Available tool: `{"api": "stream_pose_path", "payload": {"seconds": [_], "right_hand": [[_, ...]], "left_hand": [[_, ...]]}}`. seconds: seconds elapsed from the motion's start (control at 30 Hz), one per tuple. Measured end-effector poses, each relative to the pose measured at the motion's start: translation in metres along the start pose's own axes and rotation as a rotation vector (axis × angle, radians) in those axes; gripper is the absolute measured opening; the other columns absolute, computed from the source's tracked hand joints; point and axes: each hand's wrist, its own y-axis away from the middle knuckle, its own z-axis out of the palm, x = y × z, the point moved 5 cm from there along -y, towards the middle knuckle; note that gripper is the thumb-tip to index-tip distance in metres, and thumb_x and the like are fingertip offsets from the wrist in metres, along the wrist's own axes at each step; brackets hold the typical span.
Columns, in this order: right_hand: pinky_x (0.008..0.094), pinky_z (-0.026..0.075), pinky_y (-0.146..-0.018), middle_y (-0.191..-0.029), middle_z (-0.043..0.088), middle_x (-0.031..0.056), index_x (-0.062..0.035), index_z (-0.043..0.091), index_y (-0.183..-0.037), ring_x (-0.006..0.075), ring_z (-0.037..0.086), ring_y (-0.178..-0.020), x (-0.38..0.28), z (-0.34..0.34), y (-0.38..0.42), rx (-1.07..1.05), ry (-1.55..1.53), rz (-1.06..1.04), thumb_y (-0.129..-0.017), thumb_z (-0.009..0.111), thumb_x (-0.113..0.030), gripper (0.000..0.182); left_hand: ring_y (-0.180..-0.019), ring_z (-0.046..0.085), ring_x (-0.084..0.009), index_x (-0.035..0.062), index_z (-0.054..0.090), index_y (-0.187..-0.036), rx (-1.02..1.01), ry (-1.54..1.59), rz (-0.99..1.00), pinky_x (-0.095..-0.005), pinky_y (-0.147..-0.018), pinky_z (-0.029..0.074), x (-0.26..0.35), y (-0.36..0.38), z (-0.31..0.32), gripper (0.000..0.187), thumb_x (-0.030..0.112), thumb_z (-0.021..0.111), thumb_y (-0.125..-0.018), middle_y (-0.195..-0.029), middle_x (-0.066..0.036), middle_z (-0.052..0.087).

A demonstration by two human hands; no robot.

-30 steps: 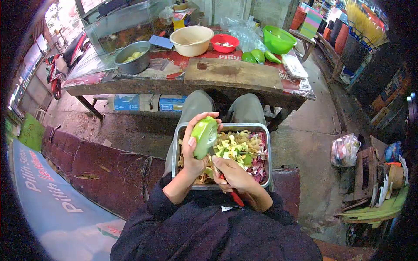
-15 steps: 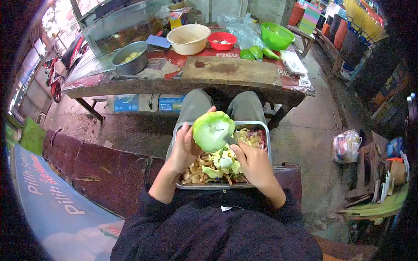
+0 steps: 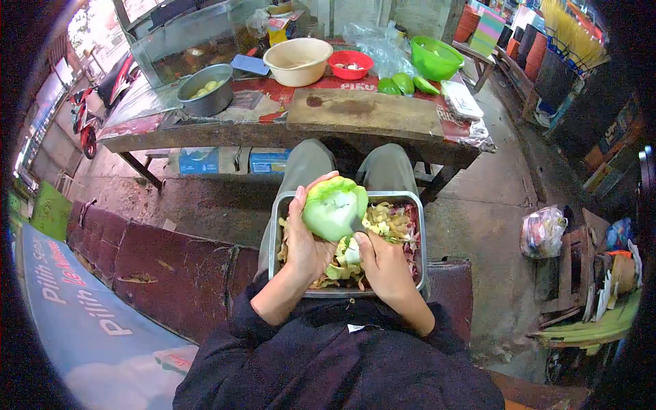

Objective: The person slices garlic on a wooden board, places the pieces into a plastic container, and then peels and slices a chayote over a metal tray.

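Observation:
In my left hand (image 3: pixel 305 239) rests a halved green vegetable, which looks like a chayote (image 3: pixel 335 208), its pale cut face turned up toward me. My fingers curl round its left side and underneath. A small knife (image 3: pixel 357 224) is gripped in my right hand (image 3: pixel 386 268); its blade is mostly hidden and touches the lower right edge of the chayote half. Both hands are above a metal tray (image 3: pixel 423 239) on my lap. Inside it lie peelings and scraps (image 3: pixel 393 222), brownish, yellow-green and purplish.
Ahead stands a low table with a wooden board (image 3: pixel 362 113), a grey pot (image 3: pixel 205 92), a cream basin (image 3: pixel 298 63), a red bowl (image 3: pixel 350 65), a green bowl (image 3: pixel 437 58) and green vegetable pieces (image 3: pixel 404 85). A filled plastic bag (image 3: pixel 544 232) sits on the floor at right.
My right hand and the knife have moved slightly down and left, from the cut face to its lower right edge. My left hand has turned a little with the chayote half.

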Motion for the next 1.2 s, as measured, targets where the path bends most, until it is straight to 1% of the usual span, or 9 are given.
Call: {"api": "stream_pose_path", "payload": {"seconds": [0.07, 0.17, 0.37, 0.5, 0.57, 0.77, 0.9, 1.07, 1.2], "right_hand": [[0.0381, 0.044, -0.055, -0.059, 0.056, 0.0124, 0.0015, 0.060, -0.090, 0.0237, 0.056, -0.053, 0.008, 0.007, -0.002, -0.050, -0.080, 0.066, -0.104, 0.046, -0.032, 0.039], [0.0343, 0.043, -0.054, -0.057, 0.053, 0.0070, 0.0017, 0.058, -0.086, 0.0154, 0.052, -0.052, 0.021, 0.018, -0.006, -0.105, -0.194, 0.116, -0.105, 0.045, -0.033, 0.042], [0.0324, 0.040, -0.053, -0.056, 0.048, 0.0034, 0.0005, 0.054, -0.082, 0.0136, 0.048, -0.051, 0.021, 0.011, -0.016, -0.134, -0.114, -0.006, -0.106, 0.042, -0.035, 0.045], [0.0300, 0.038, -0.049, -0.055, 0.046, 0.0010, -0.0016, 0.052, -0.082, 0.0116, 0.045, -0.047, 0.030, 0.019, -0.022, -0.164, -0.136, -0.064, -0.107, 0.041, -0.036, 0.044], [0.0265, 0.034, -0.042, -0.055, 0.044, -0.0009, -0.0046, 0.049, -0.082, 0.0086, 0.040, -0.043, 0.040, 0.034, -0.021, -0.217, -0.380, 0.055, -0.107, 0.039, -0.037, 0.042], [0.0237, 0.028, -0.036, -0.055, 0.040, -0.0029, -0.0088, 0.046, -0.081, 0.0061, 0.033, -0.040, 0.033, 0.037, -0.015, -0.413, -0.753, 0.382, -0.108, 0.037, -0.038, 0.040], [0.0249, 0.030, -0.038, -0.055, 0.042, -0.0019, -0.0075, 0.047, -0.081, 0.0073, 0.035, -0.040, 0.037, 0.039, -0.014, -0.421, -0.733, 0.405, -0.107, 0.039, -0.038, 0.041], [0.0275, 0.033, -0.043, -0.055, 0.046, 0.0004, -0.0045, 0.049, -0.078, 0.0095, 0.040, -0.042, 0.030, 0.028, -0.011, 0.047, -0.106, -0.078, -0.106, 0.042, -0.036, 0.042], [0.0264, 0.032, -0.041, -0.054, 0.044, -0.0005, -0.0054, 0.049, -0.079, 0.0088, 0.038, -0.041, 0.023, 0.024, -0.010, -0.140, -0.331, 0.093, -0.107, 0.041, -0.037, 0.043]], "left_hand": [[-0.114, 0.061, -0.0215, 0.0062, 0.048, -0.137, 0.011, 0.087, 0.064, -0.0371, -0.097, 0.052, -0.004, -0.001, -0.001, 0.057, 0.050, 0.031, -0.105, -0.123, -0.011, 0.061], [-0.115, 0.061, -0.0270, 0.0094, 0.045, -0.140, 0.098, 0.061, 0.124, -0.0406, -0.098, 0.052, -0.009, -0.003, -0.003, 0.060, 0.054, 0.032, -0.103, -0.126, -0.014, 0.061], [-0.113, 0.063, -0.0296, 0.0125, 0.045, -0.141, 0.007, 0.173, -0.106, -0.0420, -0.095, 0.054, -0.013, -0.015, -0.015, 0.058, 0.054, 0.033, -0.103, -0.127, -0.016, 0.060], [-0.115, 0.062, -0.0275, 0.0122, 0.045, -0.141, 0.000, 0.171, -0.096, -0.0421, -0.096, 0.053, -0.018, -0.014, -0.016, 0.058, 0.055, 0.033, -0.102, -0.128, -0.014, 0.059], [-0.117, 0.059, -0.0245, 0.0119, 0.044, -0.141, 0.131, 0.019, 0.118, -0.0417, -0.097, 0.052, -0.015, -0.010, -0.013, 0.058, 0.054, 0.032, -0.103, -0.129, -0.011, 0.058], [-0.118, 0.057, -0.0219, 0.0113, 0.044, -0.141, 0.076, -0.092, 0.162, -0.0395, -0.098, 0.050, -0.021, -0.016, -0.019, 0.060, 0.056, 0.031, -0.103, -0.128, -0.010, 0.058], [-0.117, 0.058, -0.0244, 0.0124, 0.043, -0.141, 0.053, -0.157, 0.180, -0.0430, -0.096, 0.052, -0.019, -0.019, -0.020, 0.059, 0.056, 0.031, -0.103, -0.129, -0.012, 0.057], [-0.111, 0.061, -0.0356, 0.0143, 0.043, -0.137, -0.136, 0.014, 0.043, -0.0510, -0.089, 0.055, -0.018, -0.021, -0.014, 0.055, 0.055, 0.043, -0.100, -0.130, -0.022, 0.055], [-0.111, 0.061, -0.0375, 0.0138, 0.043, -0.135, -0.152, -0.081, 0.093, -0.0489, -0.090, 0.055, -0.013, -0.021, -0.013, 0.052, 0.048, 0.050, -0.096, -0.128, -0.025, 0.055]]}}
